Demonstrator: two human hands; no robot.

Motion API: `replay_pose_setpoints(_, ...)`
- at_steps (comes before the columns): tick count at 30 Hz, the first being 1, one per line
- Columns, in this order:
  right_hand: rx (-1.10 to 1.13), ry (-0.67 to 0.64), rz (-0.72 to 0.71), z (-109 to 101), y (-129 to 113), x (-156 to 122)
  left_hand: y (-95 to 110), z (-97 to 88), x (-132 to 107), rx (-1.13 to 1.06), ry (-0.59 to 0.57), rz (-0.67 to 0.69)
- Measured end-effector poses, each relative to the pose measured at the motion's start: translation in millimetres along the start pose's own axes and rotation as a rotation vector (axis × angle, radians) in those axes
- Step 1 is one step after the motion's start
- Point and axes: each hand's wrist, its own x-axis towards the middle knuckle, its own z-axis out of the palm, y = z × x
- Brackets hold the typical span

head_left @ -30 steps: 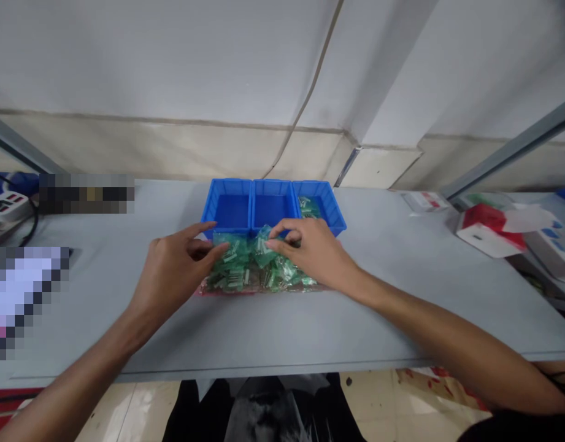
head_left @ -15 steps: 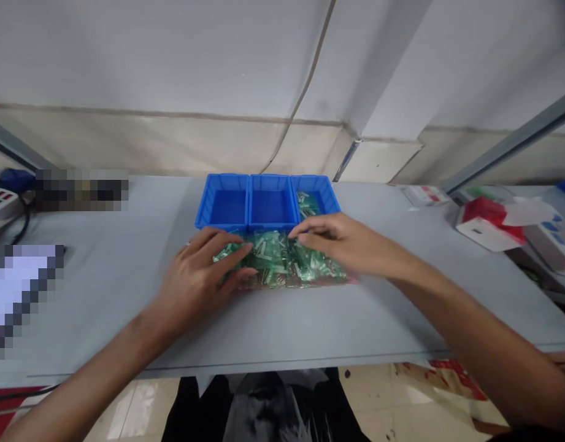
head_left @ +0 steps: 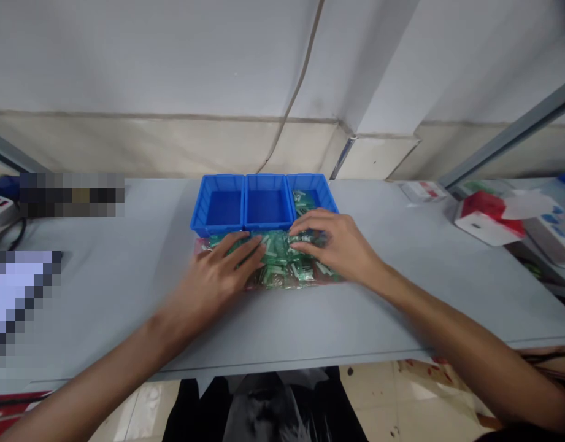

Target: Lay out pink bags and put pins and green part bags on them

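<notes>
A flat row of shiny clear plastic packets (head_left: 275, 273) with green and whitish contents lies on the table in front of three joined blue bins. My left hand (head_left: 220, 270) rests over the left part of the packets, fingers spread. Over the right part, my right hand (head_left: 340, 239) has its fingers curved and its thumb apart from them, the tips touching the packets. Similar packets (head_left: 302, 199) lie in the right bin (head_left: 328, 195). Bare floors show in the left bin (head_left: 224, 209) and middle bin (head_left: 267, 207).
The grey table (head_left: 282, 331) has its front edge close to my body. At right stand a red and white box (head_left: 487, 218) and a small white box (head_left: 424, 191). A white power strip (head_left: 1, 210) and a blurred-out screen (head_left: 19, 294) are at left. The wall rises behind the bins.
My left hand has moved slightly right and up across the packets. My right hand has shifted a little left, its thumb now further from the fingers. The bins are unchanged.
</notes>
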Motion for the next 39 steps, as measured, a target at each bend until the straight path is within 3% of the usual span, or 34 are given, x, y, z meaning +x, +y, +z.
replay_pose_setpoints(4, -0.298, 0.088, -0.21, 7.8, 6.4, -9.2, 1.5, -2.4, 3.0, 0.002, -0.033, -0.014)
replay_pose_setpoints(8, -0.352, 0.116, -0.257, 8.8, 4.9, -24.1, -0.2, -8.8, -11.1, -0.048, -0.006, -0.102)
replay_pose_setpoints(11, -0.44, 0.099, -0.381, 9.5, 0.3, -32.7, -4.5, -12.1, -27.7, -0.112, 0.027, -0.189)
replay_pose_setpoints(14, -0.539, 0.066, -0.482, 13.2, -3.6, -33.1, -10.4, -9.7, -38.3, -0.193, 0.038, -0.192)
replay_pose_setpoints(23, -0.659, -0.039, -0.522, 29.4, -9.2, -21.2, -15.6, -3.2, -31.9, -0.285, 0.058, -0.168)
replay_pose_setpoints(27, -0.554, -0.036, -0.474, 19.8, -14.3, -16.3, -10.1, -3.2, -26.0, -0.231, 0.092, -0.172)
replay_pose_setpoints(31, -0.382, 0.059, -0.217, -20.5, 2.8, 20.9, -8.1, -4.2, -19.7, -0.188, 0.115, -0.166)
replay_pose_setpoints(33, -0.469, -0.094, -0.075, -37.7, 18.2, 50.8, -10.4, -5.8, -15.9, -0.185, 0.113, -0.16)
replay_pose_setpoints(35, -0.563, -0.376, 0.045, -44.3, 32.2, 79.4, -14.0, -8.5, -12.2, -0.182, 0.118, -0.17)
replay_pose_setpoints(39, -0.594, -0.518, 0.058, -31.2, 44.4, 108.2, -19.7, -15.4, -9.0, -0.201, 0.175, -0.22)
